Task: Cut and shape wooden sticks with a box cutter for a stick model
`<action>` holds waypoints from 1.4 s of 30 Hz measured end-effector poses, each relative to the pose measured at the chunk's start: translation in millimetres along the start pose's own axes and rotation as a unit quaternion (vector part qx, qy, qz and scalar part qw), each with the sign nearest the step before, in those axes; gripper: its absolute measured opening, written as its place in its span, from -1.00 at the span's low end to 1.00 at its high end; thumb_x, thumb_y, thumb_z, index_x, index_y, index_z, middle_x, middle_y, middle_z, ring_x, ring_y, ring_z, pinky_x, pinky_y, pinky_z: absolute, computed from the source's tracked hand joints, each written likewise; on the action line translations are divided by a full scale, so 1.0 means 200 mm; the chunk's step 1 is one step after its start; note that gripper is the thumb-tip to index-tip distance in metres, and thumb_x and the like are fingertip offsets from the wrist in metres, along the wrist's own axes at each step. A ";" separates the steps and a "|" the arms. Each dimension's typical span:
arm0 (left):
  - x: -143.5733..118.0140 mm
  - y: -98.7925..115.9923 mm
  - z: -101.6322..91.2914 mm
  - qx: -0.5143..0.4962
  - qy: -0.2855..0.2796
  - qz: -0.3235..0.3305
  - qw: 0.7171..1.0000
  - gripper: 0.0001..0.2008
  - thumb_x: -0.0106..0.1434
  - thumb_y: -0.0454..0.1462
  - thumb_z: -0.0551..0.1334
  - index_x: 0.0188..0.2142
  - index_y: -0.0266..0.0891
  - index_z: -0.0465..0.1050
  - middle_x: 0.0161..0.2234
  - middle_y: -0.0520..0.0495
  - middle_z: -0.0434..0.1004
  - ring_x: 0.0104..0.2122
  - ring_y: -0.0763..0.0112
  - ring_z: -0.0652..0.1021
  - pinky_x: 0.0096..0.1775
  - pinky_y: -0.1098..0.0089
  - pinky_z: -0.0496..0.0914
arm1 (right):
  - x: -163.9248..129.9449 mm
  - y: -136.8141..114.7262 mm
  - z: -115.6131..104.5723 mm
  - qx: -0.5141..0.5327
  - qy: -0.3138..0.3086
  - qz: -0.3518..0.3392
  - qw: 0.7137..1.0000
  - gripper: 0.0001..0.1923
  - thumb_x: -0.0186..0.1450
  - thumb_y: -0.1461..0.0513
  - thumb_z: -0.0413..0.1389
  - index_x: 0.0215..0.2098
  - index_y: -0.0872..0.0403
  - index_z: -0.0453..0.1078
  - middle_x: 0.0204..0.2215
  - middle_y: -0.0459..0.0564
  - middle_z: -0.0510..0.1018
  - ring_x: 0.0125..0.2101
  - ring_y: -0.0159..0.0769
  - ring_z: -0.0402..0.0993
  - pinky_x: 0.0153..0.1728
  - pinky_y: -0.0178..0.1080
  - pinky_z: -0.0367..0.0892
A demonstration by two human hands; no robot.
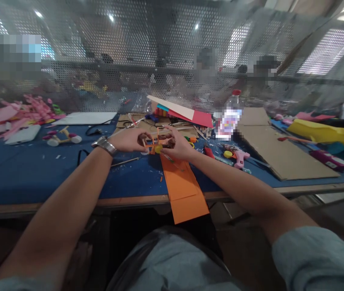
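Note:
Both hands meet over the middle of the blue table, around a small orange toy car frame (153, 146) with a yellow round wheel (158, 149). My left hand (129, 139), below a metal watch (105, 144), has its fingers closed on the left side of the frame. My right hand (176, 144) pinches the right side near the yellow wheel. Fingers partly hide the frame, so its full shape is unclear. Beneath my right hand, orange paper sheets (184, 182) lie on the table and overhang its front edge.
A finished-looking toy car (62, 136) stands at left. On the right are a pink glue gun (241, 158), a bottle (230, 117) and a cardboard sheet (284, 149). Coloured sheets (178, 110) lean behind my hands. A perforated metal screen (160, 40) rises at the back.

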State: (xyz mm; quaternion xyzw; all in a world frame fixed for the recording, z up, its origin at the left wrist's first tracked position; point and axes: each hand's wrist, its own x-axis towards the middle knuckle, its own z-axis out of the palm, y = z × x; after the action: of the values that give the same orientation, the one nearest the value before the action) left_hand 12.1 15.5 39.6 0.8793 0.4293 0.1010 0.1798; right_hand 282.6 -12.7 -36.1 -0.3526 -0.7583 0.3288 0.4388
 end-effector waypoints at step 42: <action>0.05 0.05 0.06 -0.173 0.191 -0.020 0.966 -0.67 0.17 -0.01 0.40 -0.26 -0.22 0.66 -0.26 -0.13 0.74 -0.28 0.26 0.64 -0.20 0.29 0.49 | 0.06 0.02 0.02 0.346 0.055 0.077 0.933 -0.13 -0.09 0.25 0.58 0.15 -0.09 0.38 -0.24 -0.19 0.56 -0.24 -0.32 0.58 -0.27 -0.24 0.62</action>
State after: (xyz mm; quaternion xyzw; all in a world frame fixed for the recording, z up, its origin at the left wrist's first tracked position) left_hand 28.9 14.3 33.5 0.7905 0.4490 0.3364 0.2458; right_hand 276.2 -1.6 -35.9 -0.2537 -0.5425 0.5842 0.5478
